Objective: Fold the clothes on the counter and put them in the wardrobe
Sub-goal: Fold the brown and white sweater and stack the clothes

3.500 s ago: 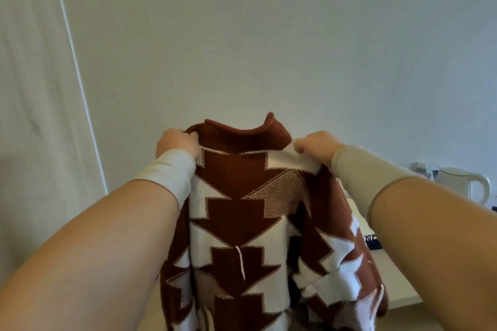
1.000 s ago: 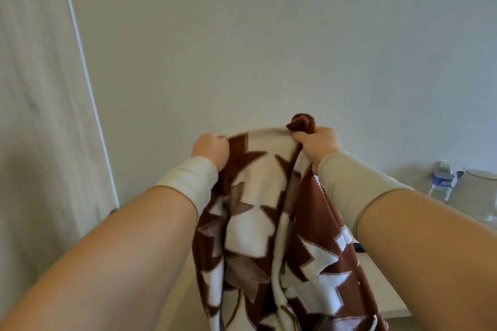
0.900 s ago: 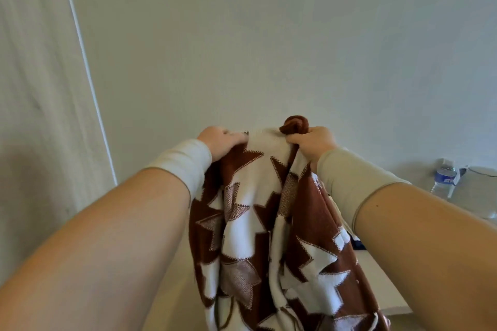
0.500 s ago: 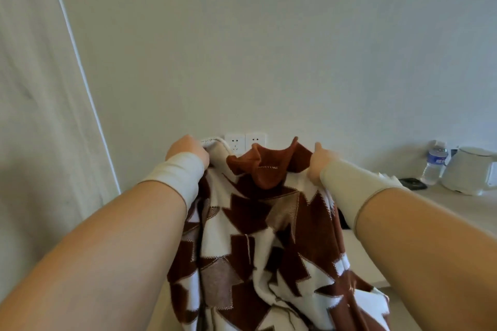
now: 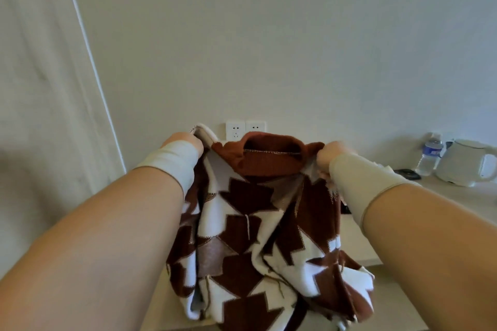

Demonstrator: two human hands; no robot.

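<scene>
Left hand (image 5: 183,142) and right hand (image 5: 326,158): each is pinching a shoulder of the brown-and-white sweater (image 5: 258,223), holding it spread in the air, hem trailing onto the counter (image 5: 403,228). Risk: the bunched right side is hanging twisted, likely creasing any fold. Kettle (image 5: 466,162) and water bottle (image 5: 429,153) are standing near; a swinging sleeve could topple them.

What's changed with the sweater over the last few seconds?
The sweater was bunched narrow, then spread again, collar now facing the camera, and lowered toward the counter. Left hand and right hand still grip its shoulders. Kettle and bottle unmoved.
</scene>
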